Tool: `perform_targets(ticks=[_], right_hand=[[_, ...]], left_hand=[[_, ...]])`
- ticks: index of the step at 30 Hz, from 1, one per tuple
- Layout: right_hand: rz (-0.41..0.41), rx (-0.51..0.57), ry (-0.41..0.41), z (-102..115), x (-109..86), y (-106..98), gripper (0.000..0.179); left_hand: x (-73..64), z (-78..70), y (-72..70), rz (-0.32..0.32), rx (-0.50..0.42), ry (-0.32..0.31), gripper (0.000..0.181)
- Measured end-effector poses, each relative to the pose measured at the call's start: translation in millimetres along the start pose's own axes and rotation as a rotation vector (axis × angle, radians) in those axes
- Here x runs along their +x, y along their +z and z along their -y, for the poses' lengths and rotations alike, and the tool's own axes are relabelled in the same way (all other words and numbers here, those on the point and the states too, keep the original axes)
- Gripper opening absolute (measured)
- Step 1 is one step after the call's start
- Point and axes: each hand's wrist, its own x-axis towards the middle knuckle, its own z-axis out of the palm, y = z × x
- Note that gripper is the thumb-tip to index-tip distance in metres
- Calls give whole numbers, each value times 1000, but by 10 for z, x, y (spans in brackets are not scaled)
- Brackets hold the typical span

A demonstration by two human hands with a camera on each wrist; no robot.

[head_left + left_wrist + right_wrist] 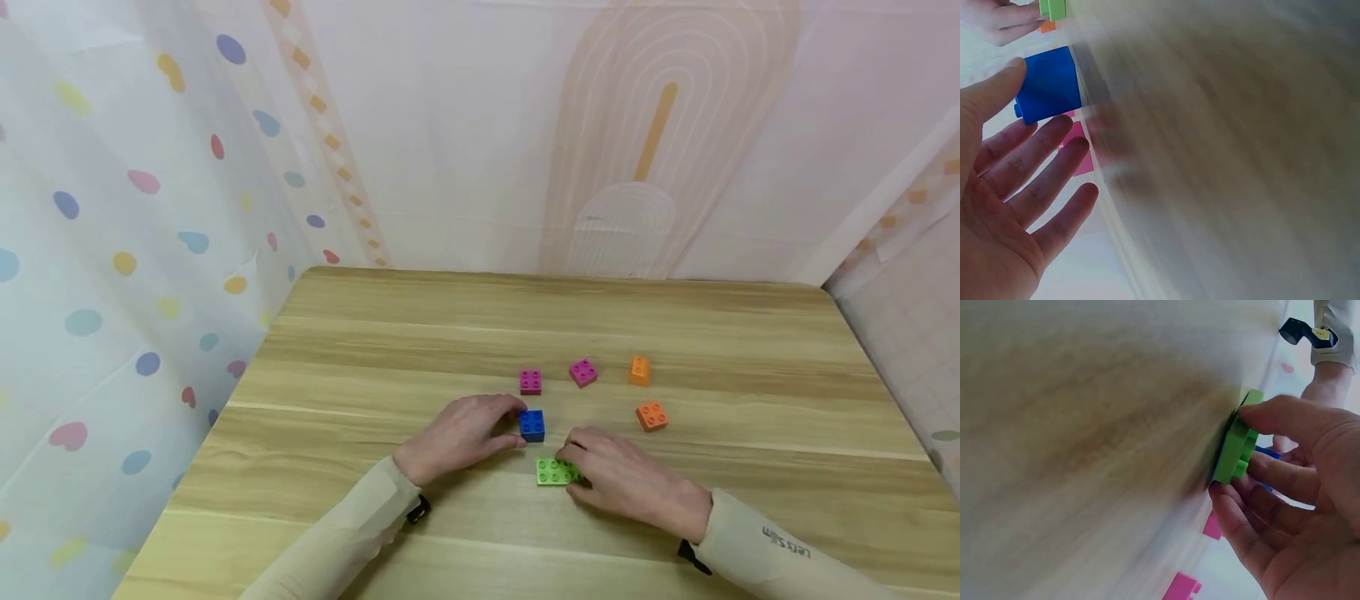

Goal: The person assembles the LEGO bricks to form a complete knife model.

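Observation:
At the front middle of the wooden table, my left hand [468, 433] has its thumb and forefinger at opposite sides of a small blue toy brick [532, 426]. The left wrist view shows the thumb against the blue brick [1050, 85], with the other fingers spread fairly straight. To the right, my right hand [626, 479] holds the right end of a light green toy brick [553, 472] with several studs. In the right wrist view its thumb lies on one side of the green brick [1238, 447] and fingertips on the other. The two bricks are apart.
Behind the blue brick lies a magenta brick [530, 382], with a second magenta brick [582, 372] to its right. Further right are an orange sloped brick [640, 371] and an orange square brick [652, 416]. Patterned curtains [465, 150] hang behind the table [360, 342].

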Motion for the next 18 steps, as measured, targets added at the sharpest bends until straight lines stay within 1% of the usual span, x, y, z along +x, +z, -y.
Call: perform_targets(ticks=[4,7,9,14,18], right_hand=[[-16,82,52,-26,-49,-54,33],[-56,150,89,-77,-109,-121,35],[-100,166,95,-117,-142,-163,37],[-204,132,91,-204,-166,-225,40],[-252,104,86,-247,-143,-250,44]], left_hand=[[21,-19,-2,2,-7,0,44],[35,-30,1,9,-26,7,42],[41,-36,3,14,-44,11,42],[75,-57,27,36,-88,18,39],[117,-86,34,50,-113,14,38]])
